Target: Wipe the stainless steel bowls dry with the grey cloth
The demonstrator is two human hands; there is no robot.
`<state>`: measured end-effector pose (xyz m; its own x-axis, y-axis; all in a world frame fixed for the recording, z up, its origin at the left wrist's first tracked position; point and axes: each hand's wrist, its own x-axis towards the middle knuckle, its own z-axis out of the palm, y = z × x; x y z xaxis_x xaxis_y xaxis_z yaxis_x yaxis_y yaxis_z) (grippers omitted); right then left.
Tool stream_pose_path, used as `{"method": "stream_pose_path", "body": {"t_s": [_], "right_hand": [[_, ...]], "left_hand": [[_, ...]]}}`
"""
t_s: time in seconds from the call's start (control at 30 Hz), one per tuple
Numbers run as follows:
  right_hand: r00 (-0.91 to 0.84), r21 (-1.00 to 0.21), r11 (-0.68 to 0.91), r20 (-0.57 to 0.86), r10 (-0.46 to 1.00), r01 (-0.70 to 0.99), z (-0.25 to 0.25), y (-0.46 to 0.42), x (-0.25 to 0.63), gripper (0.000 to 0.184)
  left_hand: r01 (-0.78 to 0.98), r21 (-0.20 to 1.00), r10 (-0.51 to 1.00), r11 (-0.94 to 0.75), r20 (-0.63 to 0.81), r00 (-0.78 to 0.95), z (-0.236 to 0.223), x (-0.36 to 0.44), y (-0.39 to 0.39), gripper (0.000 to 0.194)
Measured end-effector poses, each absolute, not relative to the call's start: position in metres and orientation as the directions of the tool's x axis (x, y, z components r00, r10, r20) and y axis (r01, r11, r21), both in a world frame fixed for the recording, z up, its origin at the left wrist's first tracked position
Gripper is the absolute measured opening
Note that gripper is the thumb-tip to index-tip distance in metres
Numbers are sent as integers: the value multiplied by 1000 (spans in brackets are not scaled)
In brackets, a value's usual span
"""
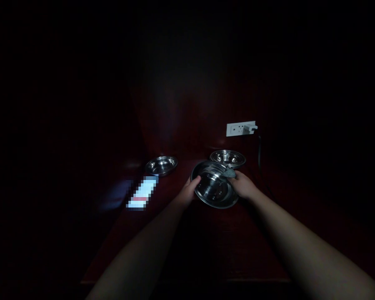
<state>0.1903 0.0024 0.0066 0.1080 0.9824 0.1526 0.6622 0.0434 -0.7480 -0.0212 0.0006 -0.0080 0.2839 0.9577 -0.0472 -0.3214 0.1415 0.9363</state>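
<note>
A shiny steel bowl (214,189) is tilted toward me above the dark red table. Its left rim is gripped by my left hand (188,192), with the thumb over the edge and the fingers hidden behind. In my right hand (245,185) is a grey scouring pad (229,173), pressed at the inside of the bowl's upper right rim. Whether the right fingers also support the bowl I cannot tell. Just behind stands another steel bowl (227,157), and a shallow steel bowl (161,165) rests farther left.
A lit, pixelated phone-like screen (143,192) lies on the table's left side. On the back wall is a white socket plate (234,128) with a plugged-in charger (250,128); its cable (259,152) hangs down at the right. The surroundings are very dark.
</note>
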Motion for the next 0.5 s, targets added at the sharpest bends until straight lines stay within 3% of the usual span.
{"method": "stream_pose_path", "body": {"t_s": [0.2, 0.33, 0.5], "right_hand": [[226, -738, -52, 139, 964, 673, 6, 7, 189, 33], [200, -760, -33, 129, 971, 649, 7, 4, 185, 34], [168, -810, 11, 135, 977, 586, 7, 0, 184, 28]], "left_hand": [[-379, 923, 959, 72, 41, 281, -3, -11, -5, 68], [-331, 942, 977, 61, 12, 215, -2, -9, -4, 76], [-274, 956, 974, 100, -37, 226, -4, -15, 0, 72]]}}
